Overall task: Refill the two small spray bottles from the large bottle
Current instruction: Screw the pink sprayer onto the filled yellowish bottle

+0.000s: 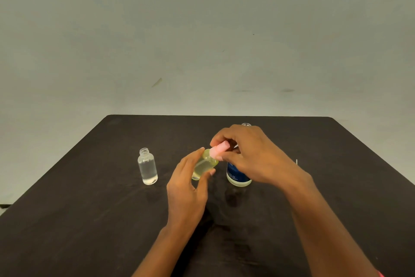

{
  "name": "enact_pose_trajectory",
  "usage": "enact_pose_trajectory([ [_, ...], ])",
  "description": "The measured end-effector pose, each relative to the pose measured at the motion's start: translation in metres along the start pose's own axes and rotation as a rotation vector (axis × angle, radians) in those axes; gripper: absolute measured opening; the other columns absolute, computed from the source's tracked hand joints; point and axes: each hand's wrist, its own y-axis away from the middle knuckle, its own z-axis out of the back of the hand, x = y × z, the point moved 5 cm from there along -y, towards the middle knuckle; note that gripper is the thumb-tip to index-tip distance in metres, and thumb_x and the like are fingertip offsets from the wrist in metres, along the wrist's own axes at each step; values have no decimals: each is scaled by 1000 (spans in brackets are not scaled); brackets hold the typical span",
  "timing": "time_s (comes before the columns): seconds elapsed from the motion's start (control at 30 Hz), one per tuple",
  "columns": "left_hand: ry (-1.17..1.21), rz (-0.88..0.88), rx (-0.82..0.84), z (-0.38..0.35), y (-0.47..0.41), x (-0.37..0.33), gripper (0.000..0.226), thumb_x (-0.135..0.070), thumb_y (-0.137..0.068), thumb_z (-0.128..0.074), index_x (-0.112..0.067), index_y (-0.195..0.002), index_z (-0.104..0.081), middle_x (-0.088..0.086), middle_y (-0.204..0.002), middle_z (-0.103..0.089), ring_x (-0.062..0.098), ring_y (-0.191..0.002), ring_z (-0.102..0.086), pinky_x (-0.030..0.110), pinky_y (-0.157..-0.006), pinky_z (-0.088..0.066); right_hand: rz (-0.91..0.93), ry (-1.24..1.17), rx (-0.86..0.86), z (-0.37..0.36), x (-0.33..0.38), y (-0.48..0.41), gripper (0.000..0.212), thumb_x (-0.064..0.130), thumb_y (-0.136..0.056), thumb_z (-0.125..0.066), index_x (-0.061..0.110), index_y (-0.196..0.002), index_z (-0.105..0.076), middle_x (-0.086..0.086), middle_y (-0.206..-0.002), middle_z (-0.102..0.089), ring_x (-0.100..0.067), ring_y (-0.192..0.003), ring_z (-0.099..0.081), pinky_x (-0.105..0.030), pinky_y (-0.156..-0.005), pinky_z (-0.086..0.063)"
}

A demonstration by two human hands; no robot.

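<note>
Table [89, 220], dark brown and matt, filled the near part of the scene, with a plain grey-green wall [202, 29] behind its far edge. Large clear bottle with a dark blue label [235, 175] stood upright right of centre; the right hand hid most of it, and only its base and a small part of its top showed. Right hand [253, 155] was held above the table in front of that bottle, its thumb and fingertips pinched closed around a pink spray cap [219, 150]. Left hand [188, 184] was raised at centre, fingers curled partly closed around a small clear spray bottle holding yellowish liquid [205, 164], which was tilted with its neck up and to the right. The pink cap sat at the neck of this bottle; whether it was threaded on or loose could not be told. A second small clear bottle [147, 166] stood upright on the table well to the left, apart from both hands, uncapped with its threaded neck bare, and held clear liquid. A thin white upright object [296, 161] showed at the right, too small to identify.
</note>
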Motion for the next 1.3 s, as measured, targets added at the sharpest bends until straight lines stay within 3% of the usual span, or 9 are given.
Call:
enact_pose_trajectory([
  [0.17, -15, -64, 14, -2, 2, 2, 51, -3, -77, -72, -14, -124, -56, -1, -116, -63, 7, -110, -57, 17, -93, -45, -62, 50, 9, -1, -3, 1, 26, 47, -90, -54, 22, -80, -57, 8, -68, -53, -9, -73, -43, -24, -64, -34],
  [0.37, -72, -90, 53, -5, 4, 4, 49, -4, -76, -71, -8, -124, -57, 4, -116, -64, 9, -109, -57, 15, -94, -43, -154, 281, -31, -2, -3, 0, 52, 64, -88, -37, 26, -53, -34, 3, -64, -40, -7, -56, -36, -26, -55, -31],
  [0.5, -48, -108, 67, -5, 3, -2, 53, -8, -77, -68, -17, -127, -53, -1, -116, -63, 6, -109, -57, 15, -93, -44, -169, 304, -7, 1, -5, 3, 63, 81, -74, -25, 25, -64, -53, 4, -73, -52, -11, -65, -51, -30, -61, -44],
  [0.6, -21, -94, 66, -5, 2, -4, 48, -8, -78, -68, -15, -124, -57, -2, -118, -62, 6, -112, -56, 15, -94, -43, -95, 146, 92, 6, -3, 10, 52, 61, -77, -61, 36, -121, -50, 10, -106, -58, -11, -97, -55, -31, -86, -48],
  [0.7, -30, -81, 72, -6, 1, -2, 46, -12, -78, -68, -10, -123, -58, 0, -117, -63, 9, -110, -58, 15, -92, -44, 31, 124, 115, 7, 6, 10, 39, 19, -83, -68, 36, -117, -56, 10, -109, -57, -9, -101, -52, -32, -93, -43],
  [0.8, -44, -80, 70, -5, 2, 0, 46, -11, -78, -70, -10, -122, -58, 1, -116, -63, 9, -109, -58, 16, -93, -45, 41, 165, 87, 4, 9, 7, 29, 6, -86, -59, 29, -103, -65, 7, -102, -60, -14, -96, -56, -38, -90, -45],
  [0.97, -56, -104, 84, -7, 3, -1, 51, -7, -76, -72, -12, -124, -56, 1, -118, -63, 6, -112, -55, 15, -95, -42, -3, 136, 83, 3, 3, 8, 14, 21, -88, -60, 22, -101, -67, 5, -98, -65, -14, -96, -54, -33, -89, -44],
  [1.13, -52, -112, 98, -7, 4, 1, 53, -4, -76, -72, -14, -125, -56, 1, -118, -62, 5, -113, -55, 17, -95, -44, -50, 251, 112, -1, 0, 7, 24, 31, -93, -53, 12, -95, -66, -8, -95, -63, -24, -102, -52, -26, -72, -40],
  [1.3, -67, -124, 96, -8, 5, 0, 49, -8, -77, -67, -11, -124, -57, 2, -117, -64, 5, -111, -55, 15, -95, -43, -124, 364, 33, -3, -2, 6, 42, 52, -94, -42, 14, -76, -51, -4, -88, -49, -20, -77, -43, -26, -55, -28],
])
